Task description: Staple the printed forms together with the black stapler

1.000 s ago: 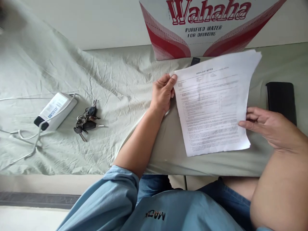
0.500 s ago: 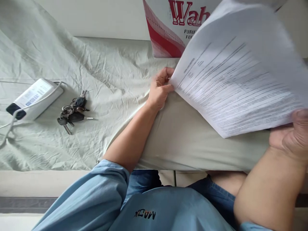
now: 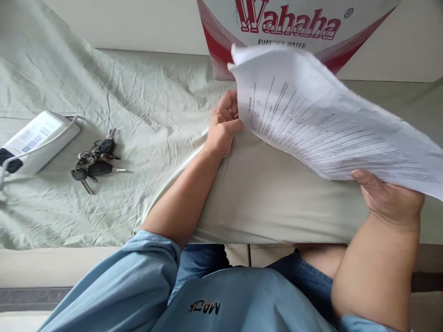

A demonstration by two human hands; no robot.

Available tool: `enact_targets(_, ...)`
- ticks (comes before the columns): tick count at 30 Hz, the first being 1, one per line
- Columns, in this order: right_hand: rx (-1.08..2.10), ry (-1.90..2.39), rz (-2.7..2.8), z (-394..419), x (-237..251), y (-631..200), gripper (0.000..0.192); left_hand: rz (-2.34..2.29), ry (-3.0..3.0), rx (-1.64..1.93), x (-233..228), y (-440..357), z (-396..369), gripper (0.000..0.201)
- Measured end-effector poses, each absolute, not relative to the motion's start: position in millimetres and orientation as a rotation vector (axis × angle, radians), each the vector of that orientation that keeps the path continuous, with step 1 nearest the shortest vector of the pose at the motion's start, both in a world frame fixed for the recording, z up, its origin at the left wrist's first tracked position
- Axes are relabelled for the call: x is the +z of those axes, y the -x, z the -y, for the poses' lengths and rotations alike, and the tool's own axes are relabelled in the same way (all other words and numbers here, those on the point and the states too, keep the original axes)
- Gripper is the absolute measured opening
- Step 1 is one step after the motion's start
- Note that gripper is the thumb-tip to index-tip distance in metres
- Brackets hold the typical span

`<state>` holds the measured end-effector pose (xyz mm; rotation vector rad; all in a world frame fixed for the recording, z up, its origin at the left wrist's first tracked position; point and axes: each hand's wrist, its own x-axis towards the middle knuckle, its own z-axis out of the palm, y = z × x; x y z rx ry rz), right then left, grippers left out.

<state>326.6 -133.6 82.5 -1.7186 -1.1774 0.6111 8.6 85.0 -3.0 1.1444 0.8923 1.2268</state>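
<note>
Printed sheets of paper (image 3: pixel 311 124) are held up over the covered table, bowed and leaning away from me. My left hand (image 3: pixel 224 122) pinches their left edge between thumb and fingers. At the near right edge, my right hand (image 3: pixel 387 193) grips the sheets with its thumb on the printed side; its fingers are hidden behind the paper. Lines of small text cover the face, too small to read. Behind the sheets stands a carton (image 3: pixel 287 23) marked "Wahaha", its lower part partly covered by them.
A pale green cloth (image 3: pixel 155 120) with many wrinkles covers the table. On the left lie a bunch of keys (image 3: pixel 97 161) and a white box-shaped device (image 3: pixel 38 143) with a cable. A white wall (image 3: pixel 138 27) rises behind the table.
The paper's upper part has come down, uncovering more of the carton's lettering. My right hand has shifted left along the near edge. My left hand keeps its pinch.
</note>
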Motion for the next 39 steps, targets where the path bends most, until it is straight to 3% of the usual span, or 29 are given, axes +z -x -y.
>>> enact_targets(7, 0.511, 1.718, 1.438, 134, 76, -331, 0.041, -0.841, -1.224, 1.035, -3, -9, -76, 0.038)
enact_targets(13, 0.738, 1.645, 1.173, 137, 81, -324, 0.061, -0.847, -1.183, 1.036, 6, -5, -75, 0.051)
enact_targets(18, 1.123, 1.906, 0.864, 144, 86, -346, 0.065, -0.826, -1.161, 0.975, 7, 2, -79, 0.061)
enact_targets(24, 0.733, 1.861, 0.649, 140, 85, -366, 0.079, -0.679, -1.329, 0.627, 23, 9, -73, 0.064)
enact_targets(29, 1.059, 1.862, 0.801, 134, 85, -340, 0.081, -0.564, -1.541, 0.373, 40, 9, -71, 0.067)
enact_targets(31, 1.148, 1.838, 0.882, 130, 80, -327, 0.072, -0.554, -1.607, 0.351, 43, 9, -72, 0.068)
enact_targets(34, 1.131, 1.862, 0.968, 121, 68, -315, 0.054, -0.582, -1.642, 0.380, 42, 7, -70, 0.059)
enact_targets(37, 1.046, 1.917, 0.998, 109, 54, -315, 0.057, -0.688, -1.573, 0.561, 33, 3, -69, 0.031)
enact_targets(39, 1.017, 1.922, 1.050, 103, 44, -317, 0.060, -0.800, -1.518, 0.751, 22, -1, -71, 0.024)
